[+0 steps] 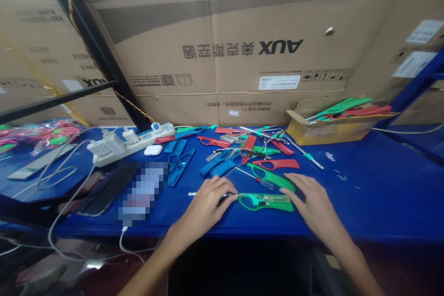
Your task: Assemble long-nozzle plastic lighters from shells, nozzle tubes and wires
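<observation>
My left hand [211, 199] pinches the dark and silver tube of an opened green gas lighter [274, 203] lying near the table's front edge. Inside that lighter's handle I see a clear fuel tank [276, 198] and a turquoise trigger [254, 200]. Just behind it lies another green handle shell [272, 176], its right end between the thumb and fingers of my right hand [310, 194]. The right thumb is close to the opened lighter's end. A screwdriver-like rod with a clear and red handle [264, 183] rests behind the lighter.
Loose red, blue and green lighter parts [243, 148] are heaped at the back. A yellow carton [326, 132] holding lighters stands back right. A white power strip [114, 148], an earbud case [153, 150], phones [142, 194] and cables occupy the left. Large cardboard [236, 23] walls the rear.
</observation>
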### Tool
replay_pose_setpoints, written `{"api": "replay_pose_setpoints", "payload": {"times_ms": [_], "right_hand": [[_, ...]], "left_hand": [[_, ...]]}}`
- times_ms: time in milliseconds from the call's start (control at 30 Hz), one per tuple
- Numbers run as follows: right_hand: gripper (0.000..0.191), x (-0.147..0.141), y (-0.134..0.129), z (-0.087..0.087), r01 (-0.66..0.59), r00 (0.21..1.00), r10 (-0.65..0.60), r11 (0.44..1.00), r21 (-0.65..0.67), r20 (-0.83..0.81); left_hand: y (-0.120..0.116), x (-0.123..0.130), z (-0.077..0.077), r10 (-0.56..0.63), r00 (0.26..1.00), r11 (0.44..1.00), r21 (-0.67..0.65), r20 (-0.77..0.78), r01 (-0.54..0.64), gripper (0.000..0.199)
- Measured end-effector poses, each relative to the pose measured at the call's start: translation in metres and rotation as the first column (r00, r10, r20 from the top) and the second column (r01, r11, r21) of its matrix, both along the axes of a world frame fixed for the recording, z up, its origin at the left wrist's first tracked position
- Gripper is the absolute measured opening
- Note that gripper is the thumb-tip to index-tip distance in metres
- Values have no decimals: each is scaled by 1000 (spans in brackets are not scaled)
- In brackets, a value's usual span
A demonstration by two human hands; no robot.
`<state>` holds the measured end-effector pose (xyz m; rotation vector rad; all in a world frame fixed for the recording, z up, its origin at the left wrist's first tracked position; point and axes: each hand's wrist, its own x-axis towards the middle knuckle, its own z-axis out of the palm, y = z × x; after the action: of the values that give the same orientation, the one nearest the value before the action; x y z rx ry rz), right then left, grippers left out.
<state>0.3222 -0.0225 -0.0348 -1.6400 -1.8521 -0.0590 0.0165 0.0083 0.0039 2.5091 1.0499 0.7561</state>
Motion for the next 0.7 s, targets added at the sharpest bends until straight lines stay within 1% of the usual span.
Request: {"api": "replay_pose_setpoints", "payload": {"times_ms": [133, 200, 267, 333, 367, 400, 467, 533, 600, 667, 700], "right_hand": [[46, -1, -1, 1, -14, 1000, 14, 1000, 11, -14], [46, -3, -3, 4, 9, 999, -7, 999, 40, -51], [42, -6, -8, 10, 58, 992, -47, 994, 97, -116], [34, -8, -13, 18, 84, 977, -50, 984, 158, -207], [29, -8, -15, 23, 63, 968, -18, 983, 174, -250], [25, -9, -17, 27, 12, 959, 38, 985, 175, -280], [18, -10, -20, 33, -149, 939, 184, 979, 136, -292], [16, -11, -21, 35, -289, 919, 300, 954, 80, -255], [16, -13, -21, 34, -345, 919, 346, 938, 43, -189], [17, -14, -21, 33, -366, 923, 364, 931, 8, -126], [18, -14, -21, 32, -375, 922, 373, 927, -9, -105]], "left_hand": [[0, 0, 0, 2, 1000, 1000, 2, 0, -2, 13], [0, 0, 0, 5, 1000, 1000, -3, -1, -5, 12], [0, 0, 0, 0, 1000, 1000, -7, -1, 0, 12], [0, 0, 0, -5, 1000, 1000, -13, 0, 5, 12], [0, 1, 0, -5, 1000, 1000, -15, 0, 5, 12], [-1, 1, 0, -3, 1000, 1000, -17, 0, 3, 12], [-1, 0, 0, 8, 1000, 1000, -24, -6, -8, 13], [-2, -1, -1, 20, 999, 999, -31, -25, -21, 18], [-3, -2, -2, 31, 998, 999, -37, -47, -33, 37], [-4, -3, -1, 26, 998, 999, -45, -49, -28, 61], [-4, -4, -1, 20, 999, 999, -48, -40, -22, 68]]}}
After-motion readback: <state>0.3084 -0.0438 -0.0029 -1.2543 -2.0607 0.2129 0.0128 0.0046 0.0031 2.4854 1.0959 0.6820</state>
